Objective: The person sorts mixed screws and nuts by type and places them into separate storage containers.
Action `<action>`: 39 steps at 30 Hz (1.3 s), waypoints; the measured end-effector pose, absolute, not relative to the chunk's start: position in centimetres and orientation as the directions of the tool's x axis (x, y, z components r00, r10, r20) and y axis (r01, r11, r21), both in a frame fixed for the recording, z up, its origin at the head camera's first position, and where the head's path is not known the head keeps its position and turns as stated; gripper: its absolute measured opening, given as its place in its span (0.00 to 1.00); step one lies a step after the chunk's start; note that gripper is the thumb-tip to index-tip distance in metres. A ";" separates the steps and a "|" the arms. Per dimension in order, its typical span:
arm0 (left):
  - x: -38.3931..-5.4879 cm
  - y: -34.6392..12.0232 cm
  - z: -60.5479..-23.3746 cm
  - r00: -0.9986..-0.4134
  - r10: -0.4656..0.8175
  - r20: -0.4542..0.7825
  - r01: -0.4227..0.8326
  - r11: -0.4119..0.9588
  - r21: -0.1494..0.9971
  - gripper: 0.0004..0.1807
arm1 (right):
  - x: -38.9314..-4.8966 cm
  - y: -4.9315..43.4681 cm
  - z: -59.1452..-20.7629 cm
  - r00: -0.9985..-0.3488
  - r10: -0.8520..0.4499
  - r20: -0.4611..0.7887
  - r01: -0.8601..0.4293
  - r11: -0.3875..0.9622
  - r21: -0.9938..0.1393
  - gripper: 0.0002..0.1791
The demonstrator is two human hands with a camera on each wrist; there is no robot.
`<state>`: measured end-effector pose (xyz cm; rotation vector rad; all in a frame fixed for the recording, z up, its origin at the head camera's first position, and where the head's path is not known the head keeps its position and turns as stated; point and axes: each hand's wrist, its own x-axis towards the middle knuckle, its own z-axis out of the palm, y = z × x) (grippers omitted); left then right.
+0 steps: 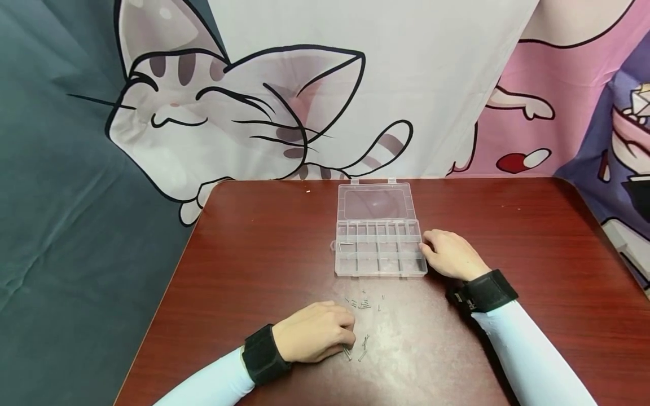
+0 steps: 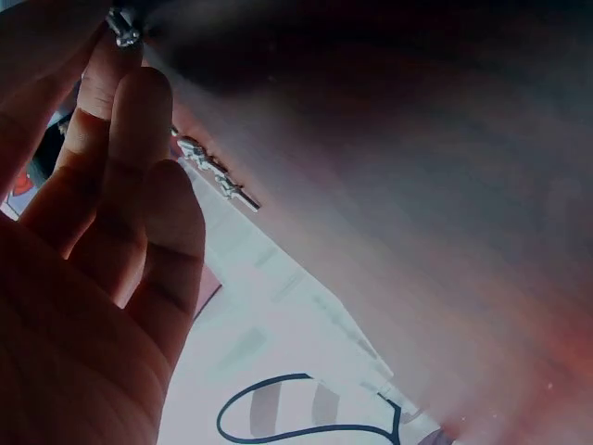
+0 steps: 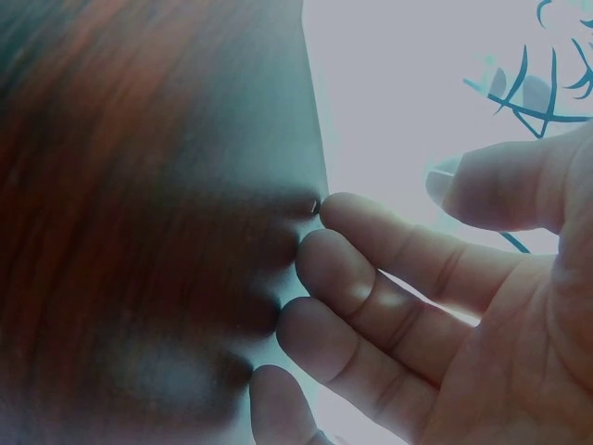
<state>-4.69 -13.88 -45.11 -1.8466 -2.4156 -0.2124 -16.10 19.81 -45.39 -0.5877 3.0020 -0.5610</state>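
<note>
On the table stands a clear plastic compartment box (image 1: 381, 265), its lid (image 1: 376, 203) lying open toward the back. A few thin metal pieces show in a left compartment. My left hand (image 1: 317, 331) is low over the table in front of the box. Its thumb and finger pinch small silver screws (image 1: 347, 353) at the tips; the left wrist view shows the metal (image 2: 122, 28) there, partly dark. My right hand (image 1: 452, 255) rests at the box's right side, fingers lightly bent and thumb apart (image 3: 491, 185), with nothing between them.
More screws (image 1: 363, 304) lie scattered between the box and my left hand, with a few (image 1: 364, 347) just right of that hand. The reddish-brown table (image 1: 269, 237) meets a cat-printed cloth (image 1: 431, 84) at its back edge.
</note>
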 end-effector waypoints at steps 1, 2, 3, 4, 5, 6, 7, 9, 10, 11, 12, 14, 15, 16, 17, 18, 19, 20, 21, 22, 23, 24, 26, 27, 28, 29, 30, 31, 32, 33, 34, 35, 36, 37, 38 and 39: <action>-4.7 -13.9 -45.1 -0.269 0.951 0.152 0.963 0.263 0.059 0.06 | -16.1 19.8 -45.5 -0.928 -0.372 0.035 -0.360 0.863 -0.354 0.12; -4.7 -13.9 -45.1 -0.277 0.950 0.143 0.961 0.271 0.063 0.06 | -16.1 19.7 -45.5 -0.928 -0.372 0.033 -0.359 0.863 -0.355 0.12; -4.7 -13.9 -45.1 -0.286 0.949 0.133 0.958 0.279 0.072 0.06 | -16.1 19.7 -45.5 -0.928 -0.372 0.032 -0.358 0.864 -0.355 0.12; -4.7 -13.9 -45.1 -0.296 0.947 0.123 0.954 0.287 0.082 0.07 | -16.1 19.7 -45.6 -0.928 -0.370 0.032 -0.357 0.864 -0.354 0.12; -4.7 -13.9 -45.1 -0.305 0.946 0.112 0.951 0.296 0.091 0.07 | -16.1 19.7 -45.6 -0.929 -0.369 0.033 -0.357 0.865 -0.353 0.12; -4.7 -13.9 -45.1 -0.314 0.944 0.103 0.947 0.304 0.100 0.07 | -16.1 19.7 -45.6 -0.929 -0.368 0.033 -0.356 0.866 -0.352 0.12; -4.7 -13.9 -45.2 -0.320 0.943 0.097 0.945 0.310 0.104 0.07 | -16.1 19.7 -45.5 -0.929 -0.368 0.035 -0.356 0.866 -0.351 0.13; -4.7 -13.9 -45.2 -0.330 0.940 0.092 0.941 0.319 0.113 0.07 | -16.1 19.7 -45.5 -0.928 -0.370 0.036 -0.358 0.865 -0.351 0.13; -4.7 -13.9 -45.3 -0.334 0.938 0.092 0.940 0.323 0.115 0.07 | -16.1 19.7 -45.4 -0.929 -0.369 0.037 -0.358 0.866 -0.350 0.13; -4.8 -13.9 -45.3 -0.335 0.937 0.093 0.939 0.325 0.113 0.07 | -16.2 19.7 -45.4 -0.929 -0.369 0.037 -0.358 0.866 -0.350 0.13; -4.9 -13.9 -45.3 -0.336 0.937 0.094 0.939 0.325 0.113 0.07 | -16.2 19.7 -45.3 -0.929 -0.369 0.038 -0.359 0.866 -0.349 0.13; -5.1 -13.9 -45.3 -0.339 0.936 0.097 0.937 0.327 0.121 0.07 | -16.2 19.8 -45.2 -0.929 -0.368 0.037 -0.357 0.866 -0.349 0.13; -5.2 -14.0 -45.3 -0.340 0.935 0.097 0.936 0.327 0.128 0.08 | -16.2 19.8 -45.2 -0.930 -0.367 0.036 -0.355 0.866 -0.351 0.13; -5.3 -14.0 -45.4 -0.340 0.935 0.101 0.935 0.325 0.140 0.08 | -16.2 19.8 -45.2 -0.930 -0.366 0.036 -0.355 0.867 -0.351 0.13; -5.5 -14.0 -45.3 -0.341 0.934 0.111 0.934 0.323 0.154 0.08 | -16.1 19.9 -45.2 -0.930 -0.367 0.035 -0.355 0.866 -0.352 0.13; -5.7 -14.0 -45.2 -0.345 0.930 0.124 0.931 0.323 0.172 0.08 | -16.1 19.9 -45.3 -0.930 -0.367 0.036 -0.355 0.866 -0.353 0.12; -6.0 -14.1 -45.1 -0.350 0.926 0.145 0.928 0.321 0.188 0.08 | -16.0 19.9 -45.3 -0.929 -0.367 0.039 -0.357 0.865 -0.353 0.12; -6.4 -14.1 -44.9 -0.355 0.920 0.168 0.925 0.320 0.203 0.08 | -16.0 19.9 -45.4 -0.929 -0.369 0.041 -0.359 0.864 -0.352 0.12; -6.9 -14.2 -44.6 -0.363 0.912 0.194 0.923 0.322 0.212 0.07 | -16.0 19.9 -45.5 -0.928 -0.371 0.045 -0.362 0.864 -0.351 0.12; -7.4 -14.2 -44.3 -0.373 0.901 0.221 0.919 0.326 0.220 0.07 | -15.9 19.8 -45.5 -0.927 -0.373 0.050 -0.366 0.863 -0.350 0.13; -8.0 -14.3 -43.9 -0.387 0.889 0.246 0.914 0.335 0.228 0.05 | -15.9 19.8 -45.5 -0.926 -0.374 0.052 -0.367 0.862 -0.350 0.13; -8.7 -14.3 -43.4 -0.405 0.875 0.266 0.908 0.349 0.233 0.04 | -15.9 19.7 -45.6 -0.926 -0.374 0.054 -0.368 0.861 -0.351 0.13; -10.0 -14.5 -42.7 -0.447 0.844 0.297 0.890 0.385 0.245 0.02 | -15.8 19.6 -45.7 -0.926 -0.374 0.053 -0.368 0.860 -0.353 0.13; -10.8 -14.5 -42.4 -0.473 0.825 0.309 0.877 0.409 0.251 0.02 | -15.8 19.6 -45.7 -0.926 -0.373 0.051 -0.366 0.860 -0.355 0.13; -11.5 -14.5 -42.1 -0.497 0.806 0.320 0.865 0.430 0.260 0.02 | -15.7 19.6 -45.7 -0.927 -0.372 0.051 -0.365 0.860 -0.357 0.13; -12.2 -14.5 -41.8 -0.522 0.786 0.332 0.851 0.452 0.269 0.03 | -15.7 19.5 -45.7 -0.927 -0.371 0.050 -0.364 0.860 -0.358 0.13; -12.9 -14.5 -41.7 -0.544 0.767 0.342 0.838 0.472 0.273 0.03 | -15.7 19.5 -45.7 -0.927 -0.371 0.051 -0.364 0.860 -0.357 0.13; -13.6 -14.4 -41.6 -0.562 0.748 0.353 0.826 0.490 0.278 0.03 | -15.8 19.5 -45.7 -0.927 -0.371 0.051 -0.364 0.860 -0.357 0.12; -14.2 -14.3 -41.5 -0.578 0.731 0.363 0.816 0.505 0.282 0.03 | -15.8 19.6 -45.6 -0.927 -0.371 0.051 -0.364 0.860 -0.357 0.12; -14.9 -14.1 -41.5 -0.589 0.718 0.370 0.808 0.517 0.284 0.03 | -15.8 19.6 -45.6 -0.927 -0.371 0.051 -0.364 0.860 -0.358 0.12; -15.4 -13.9 -41.6 -0.598 0.708 0.377 0.802 0.524 0.287 0.03 | -15.9 19.6 -45.6 -0.927 -0.371 0.051 -0.364 0.860 -0.358 0.12; -16.0 -13.7 -41.7 -0.605 0.699 0.380 0.796 0.532 0.288 0.03 | -15.9 19.6 -45.6 -0.927 -0.372 0.049 -0.364 0.860 -0.358 0.13; -16.4 -13.6 -41.9 -0.611 0.693 0.382 0.791 0.538 0.290 0.03 | -15.9 19.7 -45.6 -0.927 -0.373 0.049 -0.365 0.860 -0.356 0.13; -16.9 -13.4 -42.1 -0.618 0.687 0.382 0.786 0.544 0.292 0.03 | -16.0 19.7 -45.6 -0.926 -0.373 0.048 -0.365 0.861 -0.354 0.13; -17.2 -13.2 -42.4 -0.624 0.683 0.380 0.781 0.551 0.293 0.03 | -16.0 19.7 -45.6 -0.927 -0.373 0.047 -0.365 0.862 -0.353 0.13; -17.5 -13.1 -42.7 -0.631 0.679 0.376 0.776 0.558 0.294 0.04 | -16.0 19.8 -45.6 -0.927 -0.372 0.045 -0.364 0.862 -0.353 0.13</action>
